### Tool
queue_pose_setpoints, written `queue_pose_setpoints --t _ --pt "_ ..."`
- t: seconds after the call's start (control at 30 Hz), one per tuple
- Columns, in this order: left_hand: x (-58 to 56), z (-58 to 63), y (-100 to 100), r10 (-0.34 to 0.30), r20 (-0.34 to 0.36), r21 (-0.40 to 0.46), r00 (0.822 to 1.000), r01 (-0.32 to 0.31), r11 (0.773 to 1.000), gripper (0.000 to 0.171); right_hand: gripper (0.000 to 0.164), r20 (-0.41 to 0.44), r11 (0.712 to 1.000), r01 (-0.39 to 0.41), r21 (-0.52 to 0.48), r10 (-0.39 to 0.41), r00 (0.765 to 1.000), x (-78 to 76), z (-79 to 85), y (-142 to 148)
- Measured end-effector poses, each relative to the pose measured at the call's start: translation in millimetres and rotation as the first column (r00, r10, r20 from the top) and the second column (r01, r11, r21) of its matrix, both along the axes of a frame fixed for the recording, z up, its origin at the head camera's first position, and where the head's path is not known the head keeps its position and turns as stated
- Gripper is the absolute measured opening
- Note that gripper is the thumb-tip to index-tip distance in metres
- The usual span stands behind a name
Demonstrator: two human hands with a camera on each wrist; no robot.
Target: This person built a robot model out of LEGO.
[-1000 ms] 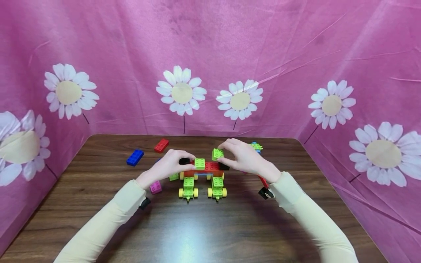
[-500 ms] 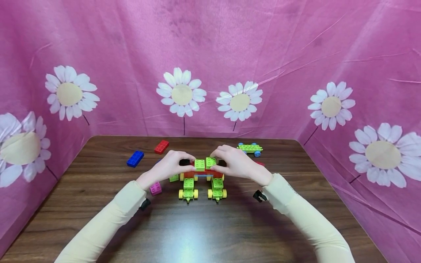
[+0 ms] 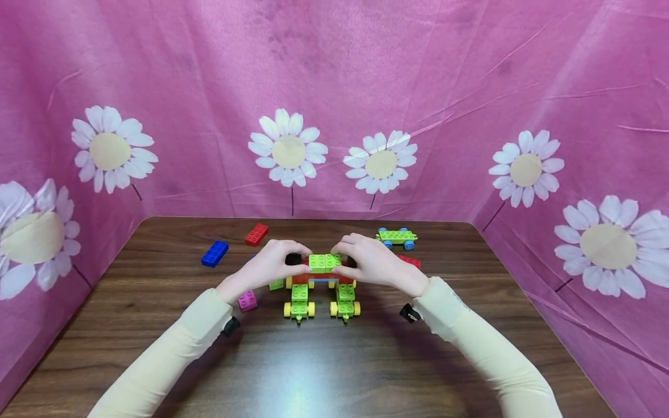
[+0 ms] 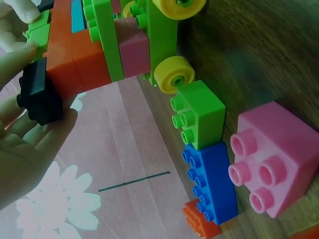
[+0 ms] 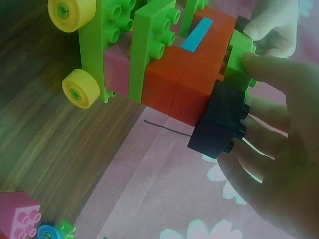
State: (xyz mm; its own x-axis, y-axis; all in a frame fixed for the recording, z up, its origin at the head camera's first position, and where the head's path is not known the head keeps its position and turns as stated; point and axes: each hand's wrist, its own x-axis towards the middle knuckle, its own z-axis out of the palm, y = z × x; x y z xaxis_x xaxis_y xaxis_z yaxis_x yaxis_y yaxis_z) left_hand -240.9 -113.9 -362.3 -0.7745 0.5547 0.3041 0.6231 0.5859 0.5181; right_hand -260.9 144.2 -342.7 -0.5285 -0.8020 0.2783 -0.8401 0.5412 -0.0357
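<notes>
**Gap gone, mid-frame**

Right lime-green brick (image 3: 332, 263) sits lower and further left than half a second ago; it now touches the left lime-green brick (image 3: 316, 263), frame centre, atop the red bricks (image 5: 192, 94). Row looks made, perhaps not fully pressed down. Your left hand (image 3: 270, 259) and right hand (image 3: 372, 260) pinch one each, thumbs nearside.

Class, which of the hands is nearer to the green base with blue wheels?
Right: the right hand is just in front and left of the green base; the left hand is farther left.
</notes>
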Motion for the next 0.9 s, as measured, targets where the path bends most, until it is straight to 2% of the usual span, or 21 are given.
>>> queue_pose_setpoints --t 0.17,0.43,0.7,0.9 --pt "0.6 4.0 2.6 0.001 -0.001 0.03 1.0 -0.001 1.0 0.029 0.033 0.008 1.0 0.025 0.009 -0.025 1.0 1.3 0.1 0.1" --pt "1.3 13.5 6.3 0.014 0.019 -0.008 1.0 -0.014 1.0 0.025 0.029 0.016 1.0 0.03 0.004 -0.03 0.999 1.3 -0.2 -2.8" --pt "0.0 12.7 7.2 0.027 0.041 -0.024 0.999 -0.026 0.999 0.025 0.023 -0.011 1.0 -0.025 0.004 0.025 1.0 0.8 2.3 -7.0" --pt "1.0 13.8 6.7 0.024 0.02 -0.027 1.0 -0.023 0.999 0.024 0.019 -0.038 0.998 -0.05 0.038 0.051 0.998 2.5 8.0 -11.1"
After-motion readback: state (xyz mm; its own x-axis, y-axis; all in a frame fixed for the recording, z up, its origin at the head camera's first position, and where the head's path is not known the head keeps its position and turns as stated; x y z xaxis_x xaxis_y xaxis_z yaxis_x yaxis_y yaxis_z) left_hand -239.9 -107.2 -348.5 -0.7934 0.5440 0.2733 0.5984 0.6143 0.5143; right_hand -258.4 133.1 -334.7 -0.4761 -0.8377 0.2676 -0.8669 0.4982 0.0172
